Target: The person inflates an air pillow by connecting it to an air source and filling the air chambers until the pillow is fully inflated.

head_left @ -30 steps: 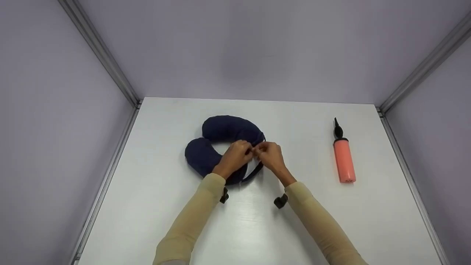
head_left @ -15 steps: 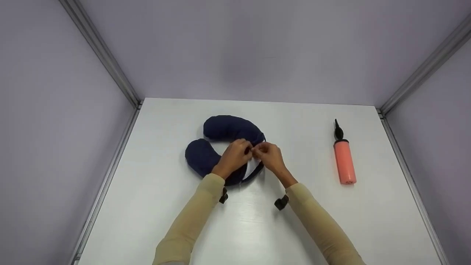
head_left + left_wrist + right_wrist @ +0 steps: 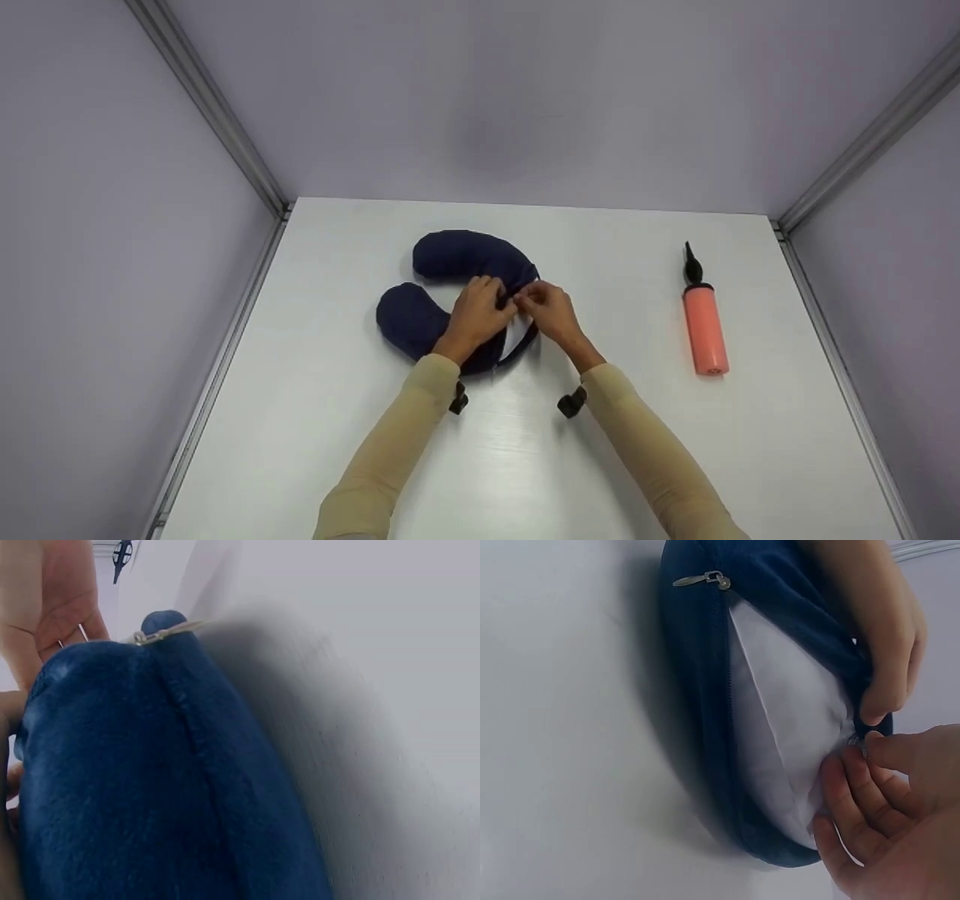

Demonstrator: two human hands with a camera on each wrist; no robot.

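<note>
Fingers of both hands, left hand (image 3: 474, 313) and right hand (image 3: 550, 311), pinch the navy neck pillow (image 3: 442, 262) cover's open zipper edge, white insert (image 3: 787, 750) showing.

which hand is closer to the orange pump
Right. The right hand works at the navy neck pillow, on the side facing the orange pump but well apart from it. The left hand grips the pillow farther from the pump.
</note>
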